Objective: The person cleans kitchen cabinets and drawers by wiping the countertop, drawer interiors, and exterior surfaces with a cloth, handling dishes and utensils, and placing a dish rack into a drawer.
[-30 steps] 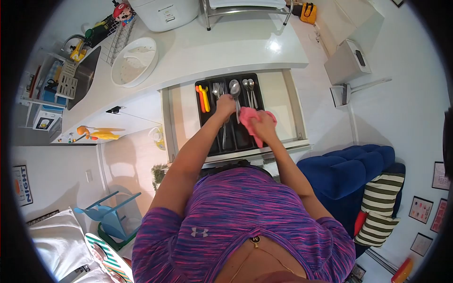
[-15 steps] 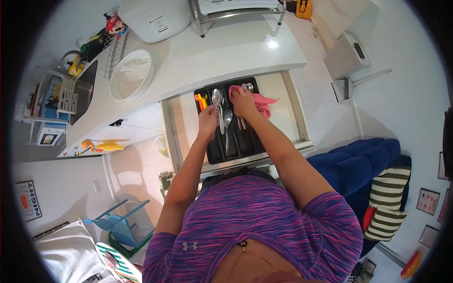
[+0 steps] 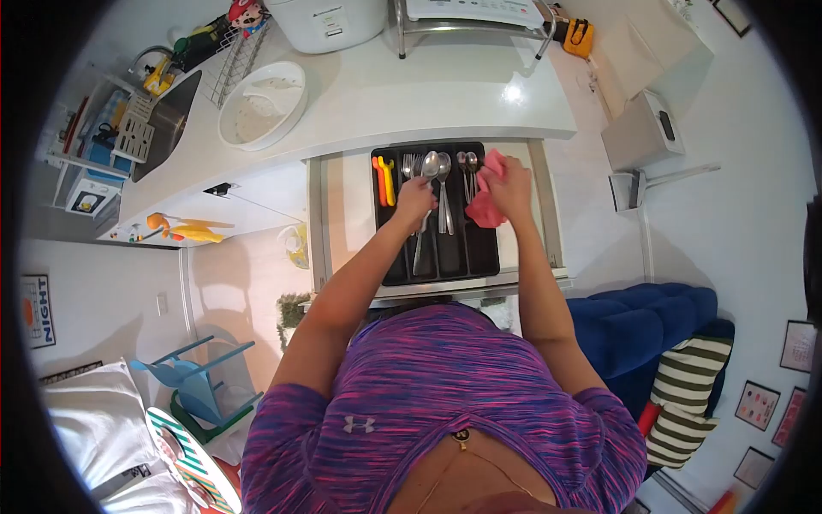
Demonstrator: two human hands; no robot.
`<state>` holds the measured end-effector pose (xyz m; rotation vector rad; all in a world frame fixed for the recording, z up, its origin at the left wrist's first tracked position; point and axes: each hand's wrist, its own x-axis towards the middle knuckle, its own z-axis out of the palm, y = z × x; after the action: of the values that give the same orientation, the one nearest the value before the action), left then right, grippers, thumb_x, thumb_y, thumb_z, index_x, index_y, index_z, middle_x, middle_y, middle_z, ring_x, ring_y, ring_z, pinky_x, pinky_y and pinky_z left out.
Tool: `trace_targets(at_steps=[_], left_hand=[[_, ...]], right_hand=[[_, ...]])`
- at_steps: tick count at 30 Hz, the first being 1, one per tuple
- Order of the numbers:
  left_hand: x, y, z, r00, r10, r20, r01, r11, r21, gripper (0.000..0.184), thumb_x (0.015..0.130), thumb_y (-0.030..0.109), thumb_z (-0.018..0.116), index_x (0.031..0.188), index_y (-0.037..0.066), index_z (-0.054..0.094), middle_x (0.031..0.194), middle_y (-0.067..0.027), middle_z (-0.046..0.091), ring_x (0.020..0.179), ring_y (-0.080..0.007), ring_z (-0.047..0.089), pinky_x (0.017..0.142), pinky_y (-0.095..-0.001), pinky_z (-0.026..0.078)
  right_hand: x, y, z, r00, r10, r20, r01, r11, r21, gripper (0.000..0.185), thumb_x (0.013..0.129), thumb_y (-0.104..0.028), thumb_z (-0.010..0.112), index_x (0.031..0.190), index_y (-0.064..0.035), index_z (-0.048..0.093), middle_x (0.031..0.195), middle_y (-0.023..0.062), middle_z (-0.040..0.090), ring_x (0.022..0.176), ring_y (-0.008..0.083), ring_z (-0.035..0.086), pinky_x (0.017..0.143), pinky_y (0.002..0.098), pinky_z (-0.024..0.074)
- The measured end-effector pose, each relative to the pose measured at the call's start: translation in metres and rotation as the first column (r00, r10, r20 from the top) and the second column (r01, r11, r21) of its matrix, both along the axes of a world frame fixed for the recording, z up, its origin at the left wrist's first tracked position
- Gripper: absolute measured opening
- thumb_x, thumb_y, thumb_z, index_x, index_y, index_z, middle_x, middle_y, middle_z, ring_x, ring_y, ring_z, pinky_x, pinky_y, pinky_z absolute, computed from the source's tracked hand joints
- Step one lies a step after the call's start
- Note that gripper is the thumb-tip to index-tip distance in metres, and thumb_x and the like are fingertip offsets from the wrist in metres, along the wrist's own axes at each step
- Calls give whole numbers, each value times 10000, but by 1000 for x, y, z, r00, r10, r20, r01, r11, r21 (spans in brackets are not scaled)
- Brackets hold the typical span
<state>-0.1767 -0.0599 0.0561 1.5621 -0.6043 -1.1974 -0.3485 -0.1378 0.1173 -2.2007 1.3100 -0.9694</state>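
My left hand [image 3: 415, 202] is closed around the handle of a spoon [image 3: 431, 163], its bowl pointing toward the counter, over the black cutlery tray [image 3: 484, 272] in the open drawer. Beside it in the tray lies another spoon [image 3: 443, 166]. Several forks [image 3: 410, 163] show just past my left fingers. In my right hand [image 3: 512, 190] is a pink cloth [image 3: 486, 211], bunched up at the tray's right edge. Small spoons [image 3: 467, 164] lie in the compartment left of the cloth. Orange and yellow handled utensils [image 3: 384, 182] fill the leftmost compartment.
The drawer's right side wall [image 3: 548, 214] stands beyond my right hand. Above the drawer runs the white counter [image 3: 411, 111], with a white bowl [image 3: 300, 103], a rice cooker [image 3: 330, 21] and a metal rack [image 3: 471, 31] on it. A sink [image 3: 171, 120] is at left.
My right hand has moved right with the cloth, from over the tray to its right edge, uncovering the small spoons. My left hand still grips a spoon. The camera view has shifted.
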Motion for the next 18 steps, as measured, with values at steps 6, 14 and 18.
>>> trace_targets(at_steps=[6, 14, 18], left_hand=[[-6, -18, 11, 650, -171, 740, 152, 984, 94, 325, 693, 73, 476, 997, 33, 584, 909, -239, 582, 888, -385, 555, 789, -436, 444], [0, 14, -4, 256, -352, 901, 174, 933, 315, 277, 702, 149, 579, 966, 64, 580, 1017, -174, 496, 960, -354, 482, 779, -425, 445], [-1, 21, -7, 280, -275, 920, 176, 956, 233, 243, 716, 149, 583, 949, 83, 577, 1003, -171, 505, 949, -359, 491, 780, -426, 440]], right_hand=[[-63, 46, 30, 965, -114, 235, 22, 932, 362, 344, 718, -221, 634, 960, 14, 567, 952, 176, 569, 832, 331, 533, 746, 398, 417], [9, 64, -10, 819, 282, -500, -286, 956, 71, 353, 700, -184, 565, 1028, -56, 547, 1104, 126, 502, 982, 342, 464, 812, 403, 394], [36, 62, -60, 672, 62, -738, -380, 884, -273, 453, 685, -227, 534, 1077, 1, 540, 1161, 133, 483, 1087, 321, 401, 884, 423, 323]])
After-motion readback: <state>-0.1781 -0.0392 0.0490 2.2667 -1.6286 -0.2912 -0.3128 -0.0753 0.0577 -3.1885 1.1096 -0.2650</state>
